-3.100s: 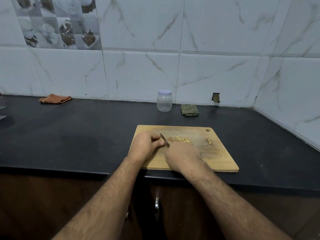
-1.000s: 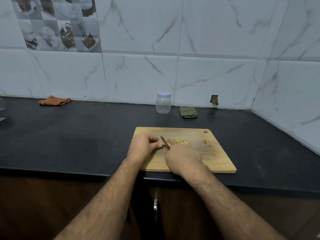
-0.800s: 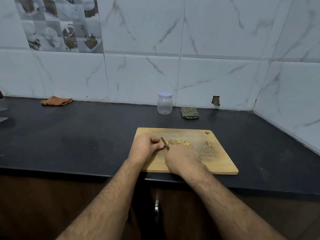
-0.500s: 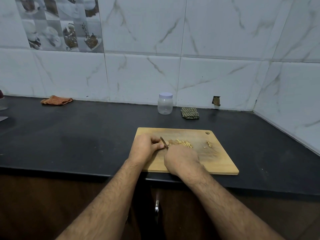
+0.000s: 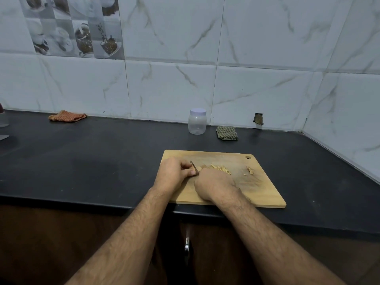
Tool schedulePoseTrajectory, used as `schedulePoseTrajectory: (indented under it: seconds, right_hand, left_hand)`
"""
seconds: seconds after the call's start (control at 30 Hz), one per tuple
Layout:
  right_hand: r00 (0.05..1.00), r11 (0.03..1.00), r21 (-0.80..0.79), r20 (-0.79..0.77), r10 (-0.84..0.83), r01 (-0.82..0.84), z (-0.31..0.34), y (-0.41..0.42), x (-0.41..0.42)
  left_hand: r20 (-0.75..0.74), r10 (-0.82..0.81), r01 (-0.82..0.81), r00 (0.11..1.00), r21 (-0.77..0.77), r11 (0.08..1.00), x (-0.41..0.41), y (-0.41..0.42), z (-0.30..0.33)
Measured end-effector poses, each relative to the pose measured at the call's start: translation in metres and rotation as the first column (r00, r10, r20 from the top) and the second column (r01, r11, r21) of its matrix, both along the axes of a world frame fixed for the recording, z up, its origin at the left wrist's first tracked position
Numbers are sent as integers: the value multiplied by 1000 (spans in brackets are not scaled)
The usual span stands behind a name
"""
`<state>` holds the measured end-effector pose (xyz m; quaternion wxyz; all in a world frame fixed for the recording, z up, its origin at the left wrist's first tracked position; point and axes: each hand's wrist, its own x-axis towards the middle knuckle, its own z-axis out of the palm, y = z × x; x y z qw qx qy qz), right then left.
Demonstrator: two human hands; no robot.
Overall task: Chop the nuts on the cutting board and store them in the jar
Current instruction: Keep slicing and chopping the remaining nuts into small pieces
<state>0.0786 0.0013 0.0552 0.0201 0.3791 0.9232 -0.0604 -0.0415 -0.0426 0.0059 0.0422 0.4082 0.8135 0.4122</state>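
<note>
The fingers (image 5: pixel 186 172) of the left hand (image 5: pixel 172 175) are curled in, their tips bunched against the near side of the knife (image 5: pixel 195 167) blade and seemingly pinning something small there, though what they hold is hidden; the right hand (image 5: pixel 214 186) is closed in a fist over the knife's handle, knuckles up, with only the thin dark blade showing between the two hands. Just past the right hand's knuckles lies a heap of chopped nuts (image 5: pixel 220 168) — pale slivers spread on the cutting board (image 5: pixel 265 194); a few whole nuts (image 5: pixel 249 170) sit further right of the fingers, near the board's hanging hole. Both hands rest on the board's left half; the board lies on a black counter (image 5: pixel 92 161). Beyond the fingers, against the tiled wall, stands the jar (image 5: pixel 197 124) — clear, upright, lid on; beside it to the right lies a folded checked cloth (image 5: pixel 227 133); far left of the fingers, by the wall, an orange cloth (image 5: pixel 67 116).
</note>
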Motion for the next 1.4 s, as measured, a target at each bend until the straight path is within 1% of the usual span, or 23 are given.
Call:
schedulePoseTrajectory:
  seconds: [0.17,0.43,0.53,0.67,0.8,0.93,1.07,1.4]
  right_hand:
    - [1000,999,-42,27,3,-1,4,1,-6]
    - [994,1000,-4,112,-3,4,-4,-7,12]
    - [995,1000,2,104,7,-7,-7,-10,28]
    - [994,1000,-15,104,-19,21,-10,-9,37]
    - [997,999,-23,66,-46,48,-11,-9,38]
    - [998,998,-25,4,-65,65,-5,-8,34]
    - [997,997,-14,-34,-70,69,1,-8,24]
    - [998,998,37,14,-54,54,-5,-7,4]
  left_hand:
    - [-19,18,-18,1000,-10,1000,-1,0,0]
    - [25,42,-42,999,5,999,-1,1,-3]
    - [25,32,-33,999,13,999,-1,1,-3]
    - [26,6,-6,1000,2,1000,0,-2,-2]
    - [34,-14,14,999,-1,1000,0,-3,-2]
    - [60,2,-2,998,-13,1000,-3,0,-3]
    - [49,-14,14,999,-7,1000,-3,-1,-5]
    - [29,-29,29,999,-6,1000,-2,-1,-4]
